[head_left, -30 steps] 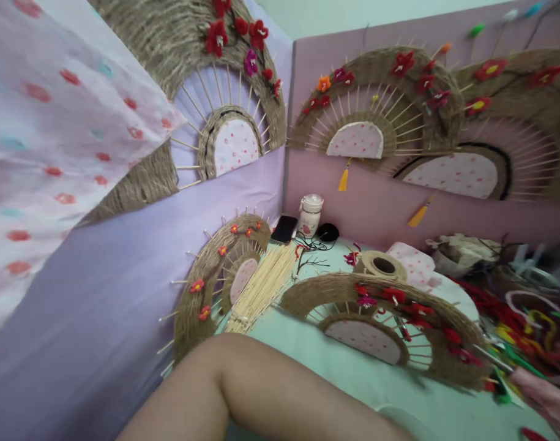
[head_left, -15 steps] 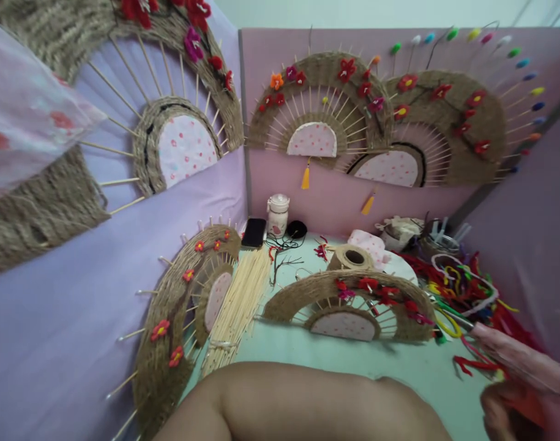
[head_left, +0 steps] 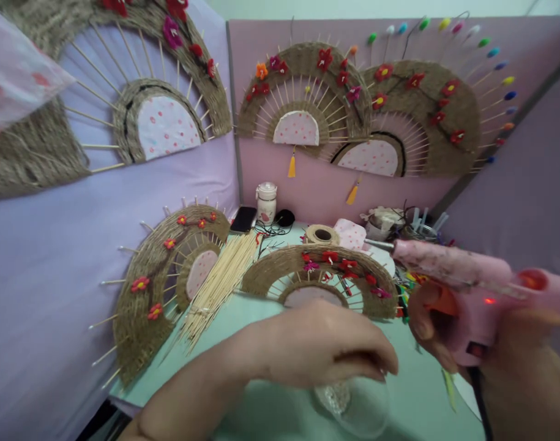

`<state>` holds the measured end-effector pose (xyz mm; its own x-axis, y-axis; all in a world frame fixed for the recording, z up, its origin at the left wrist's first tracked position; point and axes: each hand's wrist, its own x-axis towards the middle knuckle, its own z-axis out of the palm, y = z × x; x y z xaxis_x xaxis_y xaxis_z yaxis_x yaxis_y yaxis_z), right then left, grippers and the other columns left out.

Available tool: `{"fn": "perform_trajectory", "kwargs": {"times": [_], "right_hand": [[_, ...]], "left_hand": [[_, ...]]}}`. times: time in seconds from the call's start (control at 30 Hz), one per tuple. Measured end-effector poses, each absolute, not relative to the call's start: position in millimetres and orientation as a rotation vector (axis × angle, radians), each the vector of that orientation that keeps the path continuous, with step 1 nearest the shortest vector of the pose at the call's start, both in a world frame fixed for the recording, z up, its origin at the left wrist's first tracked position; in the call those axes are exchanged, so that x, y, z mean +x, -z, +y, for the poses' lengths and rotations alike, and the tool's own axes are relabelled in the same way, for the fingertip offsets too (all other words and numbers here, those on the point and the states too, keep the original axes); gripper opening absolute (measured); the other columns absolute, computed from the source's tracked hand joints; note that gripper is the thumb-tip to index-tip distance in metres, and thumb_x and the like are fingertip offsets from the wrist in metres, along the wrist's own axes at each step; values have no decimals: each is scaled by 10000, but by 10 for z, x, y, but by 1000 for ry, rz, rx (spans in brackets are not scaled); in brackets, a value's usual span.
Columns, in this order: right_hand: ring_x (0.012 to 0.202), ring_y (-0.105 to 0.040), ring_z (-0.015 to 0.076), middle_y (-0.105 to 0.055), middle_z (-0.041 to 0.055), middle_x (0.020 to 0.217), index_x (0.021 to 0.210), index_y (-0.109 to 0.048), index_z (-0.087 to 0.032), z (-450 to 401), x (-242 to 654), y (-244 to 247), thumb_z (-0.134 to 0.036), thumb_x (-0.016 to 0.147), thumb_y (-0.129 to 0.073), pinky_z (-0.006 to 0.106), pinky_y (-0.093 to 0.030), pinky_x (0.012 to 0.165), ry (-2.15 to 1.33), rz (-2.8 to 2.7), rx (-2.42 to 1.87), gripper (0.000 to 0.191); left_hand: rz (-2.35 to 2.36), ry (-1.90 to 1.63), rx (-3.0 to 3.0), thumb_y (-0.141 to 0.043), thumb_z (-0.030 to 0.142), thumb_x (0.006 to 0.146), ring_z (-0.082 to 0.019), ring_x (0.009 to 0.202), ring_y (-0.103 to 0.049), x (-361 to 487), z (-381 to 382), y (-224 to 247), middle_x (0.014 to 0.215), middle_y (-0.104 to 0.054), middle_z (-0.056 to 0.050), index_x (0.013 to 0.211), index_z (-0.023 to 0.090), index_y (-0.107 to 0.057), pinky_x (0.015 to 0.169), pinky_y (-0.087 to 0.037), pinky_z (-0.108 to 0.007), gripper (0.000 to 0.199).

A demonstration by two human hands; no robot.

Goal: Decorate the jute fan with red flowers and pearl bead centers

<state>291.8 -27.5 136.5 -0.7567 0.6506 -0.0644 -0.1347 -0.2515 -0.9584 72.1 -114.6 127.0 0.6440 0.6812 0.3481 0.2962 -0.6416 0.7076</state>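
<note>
My right hand [head_left: 513, 349] is wrapped round a pink hot glue gun [head_left: 454, 263]. A red light glows on its body, a finger lies by the orange trigger, and the metal nozzle points left. My left hand [head_left: 325, 343] is bent over a small clear dish [head_left: 366, 410], fingertips brought together. Whether anything small sits between them I cannot make out. Small whitish beads [head_left: 337, 397] show in the dish, partly under the hand. Just behind the left hand, a twine-wrapped fan [head_left: 270, 272] with red and magenta flowers lies on the table.
Left of the fan are a bundle of thin sticks [head_left: 222, 285] and another twine fan [head_left: 128, 327]. A phone [head_left: 243, 219], a white bottle [head_left: 266, 202] and a twine roll [head_left: 323, 235] stand farther back. More fans [head_left: 325, 61] hang on the walls. A cord [head_left: 478, 398] runs from the glue gun.
The glue gun has risen into full view on the right. My left arm has drawn back, so its hand now shows over the clear dish. The camera view has shifted slightly.
</note>
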Motion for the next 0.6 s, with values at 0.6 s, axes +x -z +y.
{"fn": "perform_trajectory", "kwargs": {"times": [0.6], "right_hand": [[399, -381, 134, -486, 2, 494, 864, -619, -184, -161, 2564, -776, -825, 813, -276, 278, -268, 434, -1395, -1774, -497, 729]], "left_hand": [[755, -1747, 675, -863, 144, 558, -66, 653, -612, 127, -469, -1048, 734, -660, -20, 739, 114, -690, 617, -527, -148, 252]]}}
